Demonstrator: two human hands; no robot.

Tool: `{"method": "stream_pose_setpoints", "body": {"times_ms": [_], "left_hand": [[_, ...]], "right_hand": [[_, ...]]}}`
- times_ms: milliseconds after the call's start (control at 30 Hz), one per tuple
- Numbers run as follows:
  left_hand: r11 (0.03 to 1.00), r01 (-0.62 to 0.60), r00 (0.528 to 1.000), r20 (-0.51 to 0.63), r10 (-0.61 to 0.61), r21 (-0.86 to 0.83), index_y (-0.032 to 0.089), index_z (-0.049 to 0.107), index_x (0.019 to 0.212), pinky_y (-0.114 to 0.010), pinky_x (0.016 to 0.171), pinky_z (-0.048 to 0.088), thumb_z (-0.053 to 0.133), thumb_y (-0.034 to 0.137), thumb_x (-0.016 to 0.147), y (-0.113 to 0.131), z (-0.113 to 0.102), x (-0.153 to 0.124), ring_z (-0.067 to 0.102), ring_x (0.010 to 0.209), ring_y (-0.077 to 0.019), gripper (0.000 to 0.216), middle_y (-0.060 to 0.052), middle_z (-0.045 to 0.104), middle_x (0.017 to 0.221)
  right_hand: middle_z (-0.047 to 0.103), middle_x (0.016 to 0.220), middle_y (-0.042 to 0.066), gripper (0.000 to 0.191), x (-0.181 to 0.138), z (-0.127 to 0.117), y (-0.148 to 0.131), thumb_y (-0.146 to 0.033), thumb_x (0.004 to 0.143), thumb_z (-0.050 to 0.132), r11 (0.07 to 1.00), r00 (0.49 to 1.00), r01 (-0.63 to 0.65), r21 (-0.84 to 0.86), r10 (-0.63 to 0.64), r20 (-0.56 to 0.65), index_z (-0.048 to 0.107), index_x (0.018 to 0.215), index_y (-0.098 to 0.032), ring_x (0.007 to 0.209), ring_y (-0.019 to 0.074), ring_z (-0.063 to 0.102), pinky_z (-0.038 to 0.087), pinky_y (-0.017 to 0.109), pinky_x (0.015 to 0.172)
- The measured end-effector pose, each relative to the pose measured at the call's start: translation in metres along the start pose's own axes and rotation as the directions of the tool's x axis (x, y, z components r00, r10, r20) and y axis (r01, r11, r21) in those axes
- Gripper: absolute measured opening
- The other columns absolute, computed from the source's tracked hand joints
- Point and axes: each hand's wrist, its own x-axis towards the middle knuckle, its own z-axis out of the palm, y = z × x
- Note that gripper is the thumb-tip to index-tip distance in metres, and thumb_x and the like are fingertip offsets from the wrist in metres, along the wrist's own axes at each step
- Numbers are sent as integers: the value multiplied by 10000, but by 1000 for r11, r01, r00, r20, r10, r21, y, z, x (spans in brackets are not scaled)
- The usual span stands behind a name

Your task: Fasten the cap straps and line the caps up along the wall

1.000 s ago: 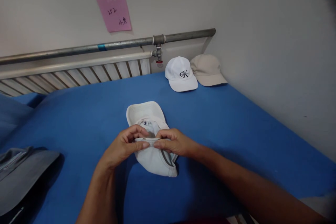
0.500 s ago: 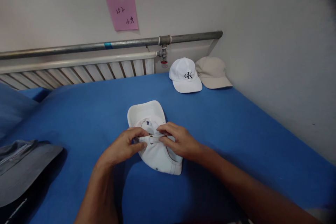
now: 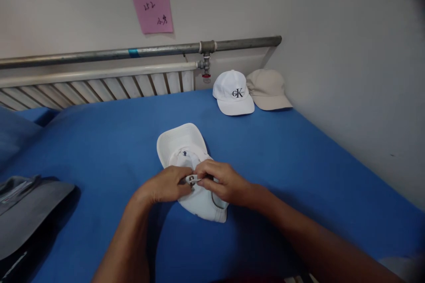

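Note:
A white cap (image 3: 181,141) lies on the blue bed sheet (image 3: 109,141) in the middle, its brim pointing away from me. Both my hands rest on its back part. My left hand (image 3: 166,184) pinches the cap's rear strap and its small metal buckle (image 3: 191,180). Facing it, my right hand (image 3: 221,181) has its fingers closed on the same strap from the other side. Fingertips of both hands nearly meet at the buckle.
A white cap with a dark logo (image 3: 233,93) and a beige cap (image 3: 266,89) lie at the far right by the wall. A grey hat (image 3: 25,212) lies at the left edge. Behind the bed run a radiator (image 3: 99,86) and a metal pipe (image 3: 139,51); a pink note (image 3: 152,7) hangs above.
My hands have closed in toward each other on the strap, fingertips now meeting at the buckle. The cap has shifted slightly on the sheet.

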Motion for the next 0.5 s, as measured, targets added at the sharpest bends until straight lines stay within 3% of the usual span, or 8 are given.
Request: {"method": "stream_pose_setpoints", "body": {"times_ms": [67,233,367,500], "left_hand": [[1000,-15,1000,12,15,-25,174,590,792,-247,544,289,494,189,729,-1,-1,1,443,592,-128,116,29,510,652],[952,-27,996,-94,-1,-304,180,626,812,-247,591,348,543,181,699,-8,-4,-1,468,652,-139,140,20,539,701],[788,-77,991,-133,-6,-611,173,664,888,-272,712,404,601,171,660,-8,-7,-3,534,809,-169,236,-19,619,842],[590,-101,983,-171,-64,-801,172,701,909,-271,735,428,640,175,662,-7,-6,-5,570,795,-155,254,-29,647,846]], "right_hand": [[642,935,37,26,0,-2,-2,-170,862,568,994,1000,-26,110,27,-6,559,842,-183,857,133,593,465,274,797],[654,1034,55,46,1,-5,-5,-147,829,592,954,998,-33,299,47,-39,565,830,-184,1003,156,613,465,317,890],[675,915,39,51,1,-5,-3,-159,840,586,968,999,13,251,-3,-40,610,865,-195,911,155,610,479,326,845],[649,816,23,24,2,-3,0,-181,834,609,973,993,63,221,-39,-113,622,824,-200,843,152,582,466,318,823]]}}
